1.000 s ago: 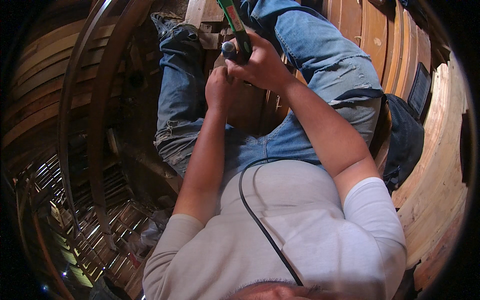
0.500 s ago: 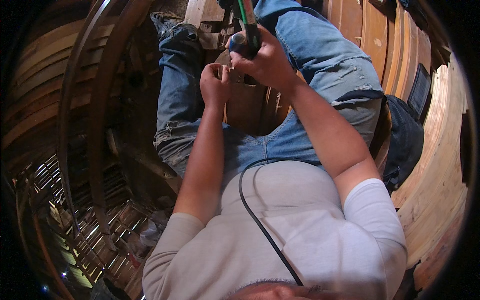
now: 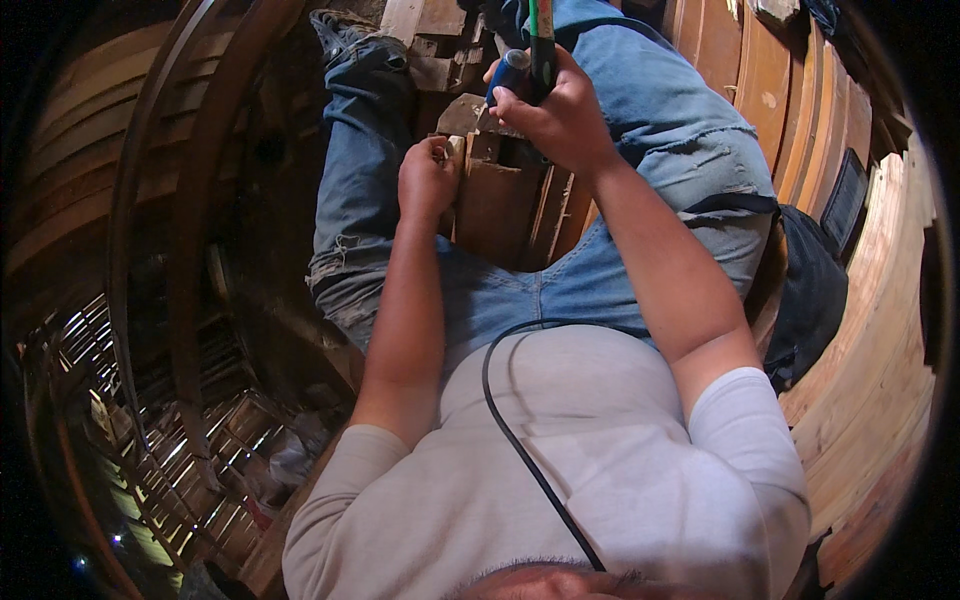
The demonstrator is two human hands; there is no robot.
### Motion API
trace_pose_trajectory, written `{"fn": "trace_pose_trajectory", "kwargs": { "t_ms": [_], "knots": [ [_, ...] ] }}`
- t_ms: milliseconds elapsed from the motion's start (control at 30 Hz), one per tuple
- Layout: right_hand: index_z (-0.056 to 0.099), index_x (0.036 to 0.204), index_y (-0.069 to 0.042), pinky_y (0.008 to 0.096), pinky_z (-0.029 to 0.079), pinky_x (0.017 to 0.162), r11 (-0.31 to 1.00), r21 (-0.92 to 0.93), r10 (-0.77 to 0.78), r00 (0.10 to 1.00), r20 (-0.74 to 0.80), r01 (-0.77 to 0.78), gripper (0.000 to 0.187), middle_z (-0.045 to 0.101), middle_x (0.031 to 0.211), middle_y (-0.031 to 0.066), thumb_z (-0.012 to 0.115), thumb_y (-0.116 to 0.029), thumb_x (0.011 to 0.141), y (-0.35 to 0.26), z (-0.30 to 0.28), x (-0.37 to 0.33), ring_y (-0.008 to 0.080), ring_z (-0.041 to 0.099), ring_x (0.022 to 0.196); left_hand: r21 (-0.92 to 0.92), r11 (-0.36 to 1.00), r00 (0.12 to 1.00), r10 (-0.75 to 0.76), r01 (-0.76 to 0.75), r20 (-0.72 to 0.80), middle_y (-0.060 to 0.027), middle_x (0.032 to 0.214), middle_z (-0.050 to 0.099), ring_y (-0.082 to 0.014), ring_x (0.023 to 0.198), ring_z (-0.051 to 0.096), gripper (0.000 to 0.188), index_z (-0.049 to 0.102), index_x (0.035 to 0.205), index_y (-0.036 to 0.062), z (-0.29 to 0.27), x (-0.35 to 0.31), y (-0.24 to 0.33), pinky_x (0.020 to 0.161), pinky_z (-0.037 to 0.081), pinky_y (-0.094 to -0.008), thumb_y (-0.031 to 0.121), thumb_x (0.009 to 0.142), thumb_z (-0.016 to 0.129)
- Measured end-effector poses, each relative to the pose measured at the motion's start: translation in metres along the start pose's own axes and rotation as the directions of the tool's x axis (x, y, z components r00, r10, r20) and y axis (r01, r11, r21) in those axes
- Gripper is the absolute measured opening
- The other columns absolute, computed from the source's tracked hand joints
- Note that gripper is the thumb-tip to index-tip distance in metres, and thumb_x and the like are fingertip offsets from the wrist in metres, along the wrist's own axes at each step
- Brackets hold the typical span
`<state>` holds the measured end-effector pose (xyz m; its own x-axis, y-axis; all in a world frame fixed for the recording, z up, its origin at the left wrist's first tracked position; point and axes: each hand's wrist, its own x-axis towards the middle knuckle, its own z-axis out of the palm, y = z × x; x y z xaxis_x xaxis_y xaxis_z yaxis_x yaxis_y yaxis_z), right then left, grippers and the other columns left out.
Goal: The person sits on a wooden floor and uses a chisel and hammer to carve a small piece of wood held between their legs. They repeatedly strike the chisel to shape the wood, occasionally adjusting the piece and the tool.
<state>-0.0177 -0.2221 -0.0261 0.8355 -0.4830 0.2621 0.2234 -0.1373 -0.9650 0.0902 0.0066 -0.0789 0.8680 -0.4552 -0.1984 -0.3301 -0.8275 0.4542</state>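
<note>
Two bare hands, well apart over the wood between the legs.
The right hand (image 3: 560, 112) is wrapped around a green-and-black handle (image 3: 542, 55) and a blue cylinder (image 3: 509, 76) together; I'd guess they share one grip to spare the left hand (image 3: 427, 180). That one is curled beside the brown wooden boards (image 3: 495, 205), a small pale piece (image 3: 456, 147) at its fingertips; whether it pinches it, I cannot tell. The jeans (image 3: 660, 125) spread to either side, which seems to keep the wood within easy reach. The handle points away from the body, bright green running out of view, black at the grip; the cylinder tilts beside it, its round end silvery.
</note>
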Motion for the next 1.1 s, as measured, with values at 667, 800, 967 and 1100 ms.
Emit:
{"fn": "trace_pose_trajectory", "kwargs": {
  "t_ms": [667,800,967,1100],
  "knots": [
    [0.053,0.121,0.001,0.0315,0.063,0.086,0.996,-0.019,0.086,0.981,0.171,-0.084,0.037,0.07,0.108,0.0097,0.073,-0.009,0.091,0.001,0.018,-0.015,0.016,0.073,0.091,0.057,0.983,0.96,-0.183,0.174,0.213,-0.0197,0.107,0.074,-0.0376,0.104,0.071,0.03,0.072,0.11,0.0058,-0.026,-0.022,-0.019,0.088,0.057,-0.0433,0.014,0.082,0.08],
    [0.054,0.121,0.0,0.0301,0.062,0.086,0.996,-0.056,0.074,0.985,0.154,-0.066,0.035,0.07,0.108,0.0095,0.073,-0.011,0.093,0.004,0.018,-0.013,0.0161,0.074,0.09,0.176,0.975,0.949,-0.181,0.138,0.258,-0.0203,0.108,0.074,-0.0387,0.105,0.07,0.03,0.072,0.11,0.006,-0.024,-0.02,-0.024,0.089,0.056,-0.0453,0.013,0.081,0.079],
    [0.054,0.121,0.0,0.0296,0.062,0.086,0.998,-0.035,0.063,0.979,0.195,-0.057,0.035,0.071,0.108,0.0087,0.072,-0.012,0.094,0.006,0.018,-0.013,0.0158,0.073,0.088,0.197,0.977,0.951,-0.136,0.082,0.277,-0.0193,0.109,0.074,-0.0387,0.106,0.07,0.028,0.074,0.109,0.0084,-0.029,-0.023,-0.023,0.089,0.056,-0.0466,0.015,0.082,0.077],
    [0.054,0.12,-0.001,0.0307,0.063,0.084,0.989,0.065,0.121,0.975,0.188,-0.135,0.034,0.071,0.108,0.0091,0.073,-0.011,0.094,0.001,0.023,-0.016,0.0155,0.073,0.088,0.251,0.962,0.945,-0.175,0.104,0.277,-0.0173,0.109,0.075,-0.0375,0.106,0.07,0.027,0.075,0.109,0.0118,-0.036,-0.024,-0.015,0.089,0.057,-0.0463,0.018,0.083,0.077]
  ]
}}
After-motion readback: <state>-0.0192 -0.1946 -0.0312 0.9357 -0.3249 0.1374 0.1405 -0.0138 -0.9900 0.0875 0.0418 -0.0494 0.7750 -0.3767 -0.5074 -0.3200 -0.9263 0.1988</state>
